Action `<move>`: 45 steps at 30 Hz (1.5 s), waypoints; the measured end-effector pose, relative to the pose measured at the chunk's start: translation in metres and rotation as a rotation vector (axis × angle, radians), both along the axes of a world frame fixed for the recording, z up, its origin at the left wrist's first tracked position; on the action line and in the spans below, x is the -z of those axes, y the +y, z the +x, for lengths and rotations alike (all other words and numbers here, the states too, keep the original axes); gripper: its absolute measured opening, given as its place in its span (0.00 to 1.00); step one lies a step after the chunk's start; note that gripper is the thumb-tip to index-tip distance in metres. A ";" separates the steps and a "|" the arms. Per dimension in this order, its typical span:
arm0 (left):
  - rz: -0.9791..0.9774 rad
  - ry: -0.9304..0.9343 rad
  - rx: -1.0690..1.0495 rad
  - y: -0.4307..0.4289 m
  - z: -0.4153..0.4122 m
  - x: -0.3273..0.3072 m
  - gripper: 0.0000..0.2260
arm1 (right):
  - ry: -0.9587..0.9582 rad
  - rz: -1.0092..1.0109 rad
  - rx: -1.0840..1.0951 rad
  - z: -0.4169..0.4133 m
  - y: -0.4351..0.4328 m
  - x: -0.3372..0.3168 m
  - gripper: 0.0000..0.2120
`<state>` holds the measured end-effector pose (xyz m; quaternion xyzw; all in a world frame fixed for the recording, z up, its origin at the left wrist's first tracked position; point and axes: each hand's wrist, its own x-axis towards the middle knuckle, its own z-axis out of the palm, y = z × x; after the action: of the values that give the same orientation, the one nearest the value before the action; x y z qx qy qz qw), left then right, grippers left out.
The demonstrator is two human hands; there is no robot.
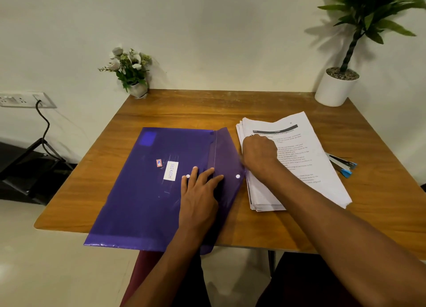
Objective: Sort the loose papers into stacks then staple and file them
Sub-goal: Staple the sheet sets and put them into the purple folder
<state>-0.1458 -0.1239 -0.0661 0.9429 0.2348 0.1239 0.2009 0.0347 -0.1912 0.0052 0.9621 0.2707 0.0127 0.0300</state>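
A purple plastic folder (143,191) lies flat on the wooden table (184,108), its flap (227,154) folded out to the right. A white label and a small sticker sit on its front. My left hand (199,191) rests flat on the folder by the flap's fold, fingers straight. To the right lies a stack of printed papers (306,168). My right hand (259,154) sits on the stack's left edge with fingers curled at the papers; whether it grips sheets is hidden by the back of the hand. A blue stapler (343,166) pokes out from under the stack's right side.
A small vase of white flowers (131,71) stands at the table's back left corner, a potted plant in a white pot (335,88) at the back right. A wall socket with a black cable (27,99) is on the left. The folder overhangs the table's near edge.
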 end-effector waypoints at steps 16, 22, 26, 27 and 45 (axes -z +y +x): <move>0.028 0.010 0.023 0.002 -0.001 0.000 0.24 | 0.094 0.517 0.431 0.112 -0.084 0.008 0.29; 0.026 0.004 0.013 0.000 0.001 0.001 0.25 | 0.176 0.828 0.357 0.111 -0.104 0.008 0.38; 0.025 -0.005 0.009 0.001 0.001 0.004 0.25 | 0.312 0.884 0.284 0.108 -0.115 -0.002 0.24; 0.029 -0.010 0.006 0.001 0.001 0.004 0.25 | 0.380 0.901 0.254 0.105 -0.119 -0.005 0.18; 0.013 0.031 0.017 0.002 0.002 0.002 0.23 | 0.725 1.429 0.193 0.089 -0.172 0.000 0.12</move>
<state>-0.1437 -0.1220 -0.0678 0.9481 0.2289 0.1088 0.1921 0.1234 -0.3633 0.0048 0.7123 0.1060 -0.1328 -0.6810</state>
